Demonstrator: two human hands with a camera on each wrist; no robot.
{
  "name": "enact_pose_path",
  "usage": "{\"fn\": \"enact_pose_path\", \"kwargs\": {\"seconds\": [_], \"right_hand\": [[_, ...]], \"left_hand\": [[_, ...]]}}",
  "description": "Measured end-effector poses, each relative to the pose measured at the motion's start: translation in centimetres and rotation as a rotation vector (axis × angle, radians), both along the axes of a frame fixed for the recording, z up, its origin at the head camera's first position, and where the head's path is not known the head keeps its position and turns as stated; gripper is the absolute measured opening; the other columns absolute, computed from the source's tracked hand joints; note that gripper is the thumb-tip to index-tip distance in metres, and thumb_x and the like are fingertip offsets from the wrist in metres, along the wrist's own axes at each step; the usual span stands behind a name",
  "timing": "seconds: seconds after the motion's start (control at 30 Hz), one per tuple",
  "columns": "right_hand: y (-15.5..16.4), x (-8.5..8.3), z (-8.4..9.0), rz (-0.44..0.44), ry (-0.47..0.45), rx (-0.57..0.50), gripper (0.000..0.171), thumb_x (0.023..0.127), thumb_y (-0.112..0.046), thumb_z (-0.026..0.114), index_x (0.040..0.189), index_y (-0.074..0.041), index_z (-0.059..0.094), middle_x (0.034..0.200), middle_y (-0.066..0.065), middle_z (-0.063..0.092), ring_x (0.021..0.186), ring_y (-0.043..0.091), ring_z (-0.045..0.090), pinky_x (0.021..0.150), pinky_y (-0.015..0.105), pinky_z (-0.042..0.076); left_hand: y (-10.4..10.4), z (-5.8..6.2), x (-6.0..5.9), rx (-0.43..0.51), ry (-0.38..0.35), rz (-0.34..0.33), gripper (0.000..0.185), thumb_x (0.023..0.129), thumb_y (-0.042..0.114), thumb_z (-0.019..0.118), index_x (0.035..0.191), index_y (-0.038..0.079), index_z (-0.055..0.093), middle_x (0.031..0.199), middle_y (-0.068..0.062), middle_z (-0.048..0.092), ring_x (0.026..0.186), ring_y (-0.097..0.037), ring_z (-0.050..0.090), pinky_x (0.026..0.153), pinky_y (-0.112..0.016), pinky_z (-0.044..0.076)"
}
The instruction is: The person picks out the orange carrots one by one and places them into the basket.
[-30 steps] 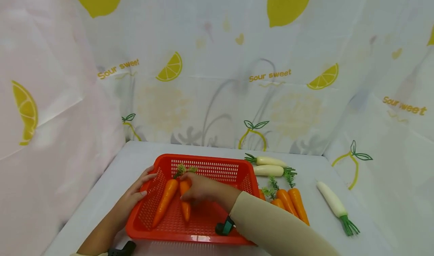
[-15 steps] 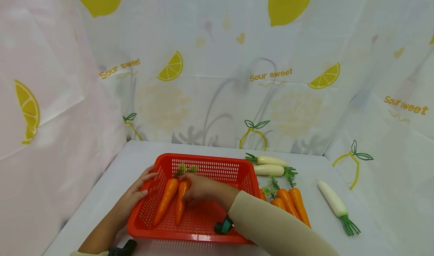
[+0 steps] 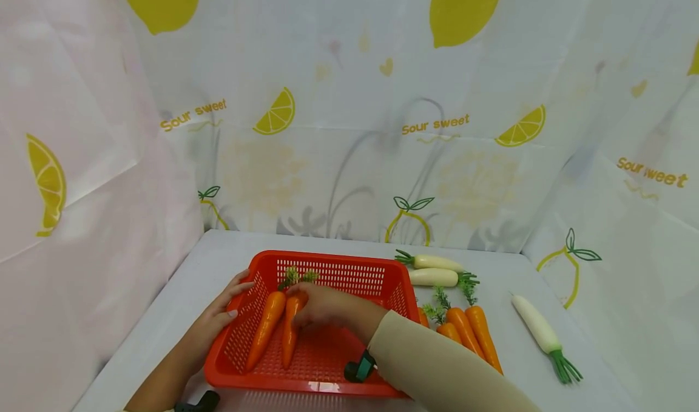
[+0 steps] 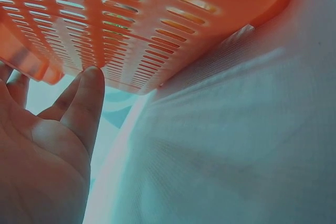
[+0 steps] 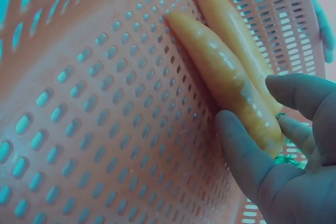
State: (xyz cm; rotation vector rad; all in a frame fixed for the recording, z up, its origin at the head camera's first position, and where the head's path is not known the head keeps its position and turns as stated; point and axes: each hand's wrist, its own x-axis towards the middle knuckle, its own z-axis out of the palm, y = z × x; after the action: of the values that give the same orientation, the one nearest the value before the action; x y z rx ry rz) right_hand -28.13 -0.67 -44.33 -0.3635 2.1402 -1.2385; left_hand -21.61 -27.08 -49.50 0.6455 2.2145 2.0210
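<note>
While the right hand (image 3: 322, 303) reaches into the red perforated plastic basket (image 3: 333, 265), its thumb & fingers (image 5: 247, 161) are curled round the thick top end of a smooth orange plastic carrot (image 3: 290, 330), just below its green leafy tuft; wrist view shows the pinch plainly. That carrot lies on the basket floor, tip toward the person, right beside & about parallel to a second orange carrot (image 3: 266, 329), the two touching or nearly so along their length. Left hand (image 3: 215, 324) rests w/ fingers straight & relaxed against the basket's left outer wall, thumb tip (image 4: 90, 85) touching the slotted plastic; it grips nothing, just steadies. Judging by this, the step in hand is placing carrot no. 2 in the basket: it looks set down, but the grip isn't let go yet. Next move prob. calls for opening the fingers w/o rolling the carrot, lifting the hand clear over the right rim, then going for the pile of orange carrots (image 3: 464, 330) on the white cloth-covered table (image 3: 218, 260) just right of the basket. Three long white plastic radishes w/ green stalks (image 3: 431, 267) lie farther back & right, apart from the carrots; one sits well off to the right. Left hand should prob. keep bracing so the basket doesn't slide.
</note>
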Motion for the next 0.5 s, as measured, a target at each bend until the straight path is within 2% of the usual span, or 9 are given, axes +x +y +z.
{"fn": "enact_pose_path", "kwargs": {"seconds": [0.27, 0.37, 0.5], "right_hand": [[0.3, 0.1, 0.9, 0.066, 0.071, 0.087, 0.060, 0.089, -0.006, 0.080, 0.142, -0.024, 0.063, 0.121, 0.006, 0.059, 0.081, 0.022, 0.062, 0.070, 0.034, 0.056], [0.3, 0.1, 1.0, 0.106, 0.090, 0.119, 0.060, 0.089, -0.009, 0.080, 0.143, -0.026, 0.062, 0.119, 0.005, 0.059, 0.082, 0.022, 0.061, 0.071, 0.034, 0.055], [0.4, 0.2, 1.4, 0.155, 0.138, 0.182, 0.060, 0.090, -0.013, 0.081, 0.144, -0.029, 0.062, 0.116, 0.004, 0.060, 0.090, 0.021, 0.061, 0.074, 0.034, 0.056]], "left_hand": [[0.0, 0.0, -0.2, 0.018, -0.006, -0.028, 0.054, 0.109, 0.013, 0.039, 0.160, 0.000, 0.031, 0.177, -0.009, -0.006, 0.150, 0.008, 0.010, 0.106, -0.018, 0.044], [0.0, 0.0, -0.2, 0.020, -0.008, -0.029, 0.054, 0.109, 0.013, 0.039, 0.161, 0.000, 0.031, 0.177, -0.008, -0.006, 0.144, 0.016, 0.015, 0.106, -0.018, 0.044], [-0.1, 0.0, -0.2, 0.016, 0.006, -0.024, 0.054, 0.109, 0.013, 0.038, 0.161, 0.000, 0.031, 0.177, -0.008, -0.005, 0.141, 0.019, 0.016, 0.106, -0.017, 0.043]]}}
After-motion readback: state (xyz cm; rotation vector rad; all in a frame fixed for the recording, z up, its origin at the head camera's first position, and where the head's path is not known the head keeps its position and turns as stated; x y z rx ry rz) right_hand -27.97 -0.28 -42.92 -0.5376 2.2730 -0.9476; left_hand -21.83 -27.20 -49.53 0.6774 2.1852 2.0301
